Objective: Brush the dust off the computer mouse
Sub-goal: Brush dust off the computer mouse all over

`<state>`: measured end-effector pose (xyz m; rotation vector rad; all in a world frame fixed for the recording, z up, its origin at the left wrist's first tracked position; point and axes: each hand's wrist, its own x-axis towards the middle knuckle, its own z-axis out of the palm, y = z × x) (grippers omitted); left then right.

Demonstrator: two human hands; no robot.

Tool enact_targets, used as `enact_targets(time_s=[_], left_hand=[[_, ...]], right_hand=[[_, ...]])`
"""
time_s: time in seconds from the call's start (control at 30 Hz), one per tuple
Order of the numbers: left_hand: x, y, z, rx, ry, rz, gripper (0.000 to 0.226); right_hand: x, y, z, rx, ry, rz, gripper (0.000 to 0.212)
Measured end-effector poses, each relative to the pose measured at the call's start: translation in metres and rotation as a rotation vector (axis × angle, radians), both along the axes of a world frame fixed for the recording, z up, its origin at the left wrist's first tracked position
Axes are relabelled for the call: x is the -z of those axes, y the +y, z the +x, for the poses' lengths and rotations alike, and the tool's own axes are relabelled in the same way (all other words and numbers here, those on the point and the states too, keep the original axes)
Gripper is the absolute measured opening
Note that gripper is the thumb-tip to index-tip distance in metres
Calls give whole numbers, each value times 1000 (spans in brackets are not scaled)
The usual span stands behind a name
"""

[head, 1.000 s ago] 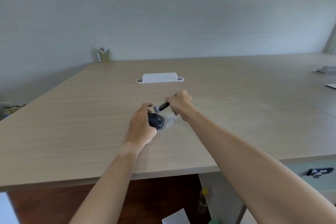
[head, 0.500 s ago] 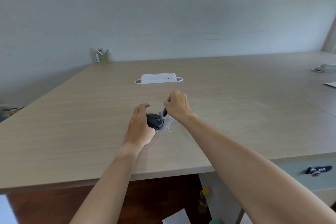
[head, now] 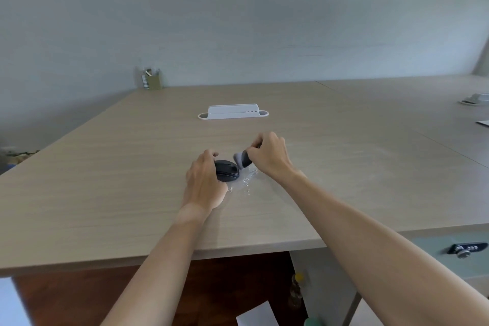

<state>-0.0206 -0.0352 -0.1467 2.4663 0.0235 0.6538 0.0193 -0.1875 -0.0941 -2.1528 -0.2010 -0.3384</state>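
Pale wood fills most of the frame: our desk (head: 105,193), with the computer mouse (head: 227,171) at its centre on a crinkled clear wrapper (head: 247,180). Our left hand (head: 205,180) clasps the mouse; our right hand (head: 267,156) pinches the brush (head: 243,160), bristles just beside it. Swept dust could settle back on the wrapper, or a hard stroke could skid the mouse. Half a second ago the brush was touching the mouse; now it sits lifted rightward.
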Motion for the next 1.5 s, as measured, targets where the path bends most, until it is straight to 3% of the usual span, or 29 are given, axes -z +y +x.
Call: enact_targets(time_s=[0.17, 0.23, 0.33, 0.43, 0.6, 0.73, 0.83, 0.9, 1.0, 1.2, 1.3, 1.4, 1.5], left_hand=[[0, 1, -2, 24, 8, -32, 60], [0, 1, -2, 27, 12, -38, 61], [-1, 1, -2, 22, 10, -35, 61], [0, 1, -1, 23, 5, -25, 60], [1, 2, -2, 23, 1, -29, 63], [1, 2, 0, -65, -21, 83, 58], [1, 2, 0, -110, -32, 140, 53], [0, 3, -1, -97, -58, 121, 59], [0, 4, 0, -42, -82, 88, 63], [3, 7, 0, 37, -108, -56, 54], [1, 5, -2, 45, -110, -107, 47], [1, 5, -2, 51, -85, -209, 40], [-1, 5, -3, 37, -119, -161, 42]], right_hand=[[-8, 5, -9, -91, 122, -5, 19], [-6, 5, -6, -37, 93, -69, 23], [-9, 9, -7, 21, 33, -32, 9], [-11, 12, -6, -55, 79, -8, 29], [-7, 1, -1, 44, 112, -132, 14], [-9, 2, 0, 22, 134, 108, 20], [-6, 4, 0, -37, 186, 48, 14], [-4, 7, 1, 8, 132, -32, 15], [-6, 10, 6, 19, 78, 27, 22], [-11, 10, 2, -10, 240, 41, 18], [-13, 8, 0, 35, 203, -4, 16], [-16, 13, 1, 39, 188, 100, 23], [-15, 19, 3, 46, 268, 207, 21]])
